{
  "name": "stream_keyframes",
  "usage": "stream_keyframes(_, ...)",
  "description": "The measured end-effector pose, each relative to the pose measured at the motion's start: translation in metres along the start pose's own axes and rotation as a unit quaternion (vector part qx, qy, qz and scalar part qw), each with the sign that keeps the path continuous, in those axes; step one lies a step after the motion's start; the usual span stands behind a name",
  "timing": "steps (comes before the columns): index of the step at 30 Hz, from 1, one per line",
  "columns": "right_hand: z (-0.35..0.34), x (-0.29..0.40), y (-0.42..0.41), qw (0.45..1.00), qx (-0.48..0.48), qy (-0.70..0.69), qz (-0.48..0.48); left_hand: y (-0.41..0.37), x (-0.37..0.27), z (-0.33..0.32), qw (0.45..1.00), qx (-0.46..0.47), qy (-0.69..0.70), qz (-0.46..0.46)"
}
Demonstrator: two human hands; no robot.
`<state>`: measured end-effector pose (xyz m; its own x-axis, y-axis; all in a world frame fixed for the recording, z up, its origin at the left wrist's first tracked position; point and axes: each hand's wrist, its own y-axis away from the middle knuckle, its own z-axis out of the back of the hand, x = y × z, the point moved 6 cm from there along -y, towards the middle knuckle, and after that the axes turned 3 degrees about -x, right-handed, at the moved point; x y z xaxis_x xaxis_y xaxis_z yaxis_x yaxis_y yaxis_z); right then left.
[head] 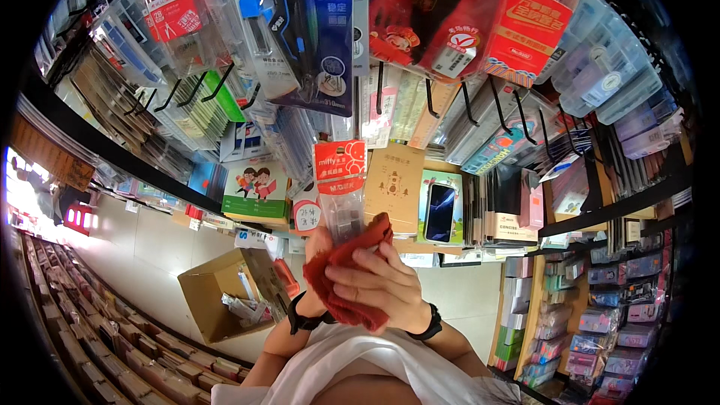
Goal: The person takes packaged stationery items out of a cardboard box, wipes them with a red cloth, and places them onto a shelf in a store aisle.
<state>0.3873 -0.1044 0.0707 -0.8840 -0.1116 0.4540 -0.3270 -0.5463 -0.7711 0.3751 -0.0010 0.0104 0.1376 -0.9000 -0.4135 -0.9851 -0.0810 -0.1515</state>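
Note:
A red cloth (354,287) lies folded over the lower part of a clear plastic packet (346,215), which has a red printed header with a hanging hole. My left hand (316,247) grips the packet from the left side; most of its fingers are hidden behind packet and cloth. With fingers spread across the cloth, my right hand (379,281) presses it against the packet. What the packet holds is hard to make out through the plastic. Both wrists wear dark bands.
Hanging packs, including a compass set (304,39), crowd the hooks above. Notebooks (394,185) and a smartphone (441,211) rest on the shelf just ahead. An open cardboard box (208,298) stands on the floor at left. Shelving (596,315) lines the right.

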Motion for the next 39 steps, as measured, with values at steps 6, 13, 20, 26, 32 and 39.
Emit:
stream_keyframes(6,0.023,0.002,0.006,0.994,0.030,-0.105,-0.014,-0.011,0.000,-0.012,0.990,-0.041,-0.129,-0.044)
stream_keyframes(13,0.069,-0.029,0.020,0.930,-0.173,-0.218,-0.239,-0.018,0.000,-0.013,0.957,-0.095,-0.272,-0.035)
stream_keyframes(20,0.080,-0.030,-0.028,0.937,-0.198,0.085,-0.276,-0.021,0.014,-0.017,0.952,-0.076,-0.295,0.006)
stream_keyframes(26,0.037,-0.016,-0.027,0.983,-0.051,0.072,-0.161,-0.014,0.009,-0.018,0.926,-0.102,-0.358,-0.056)
stream_keyframes(32,0.019,0.001,-0.003,0.994,0.021,0.056,-0.090,-0.004,0.007,0.005,0.965,-0.090,-0.239,-0.068)
stream_keyframes(39,0.030,0.004,0.010,0.994,0.041,-0.077,-0.070,-0.019,0.003,0.010,0.980,-0.097,-0.173,-0.019)
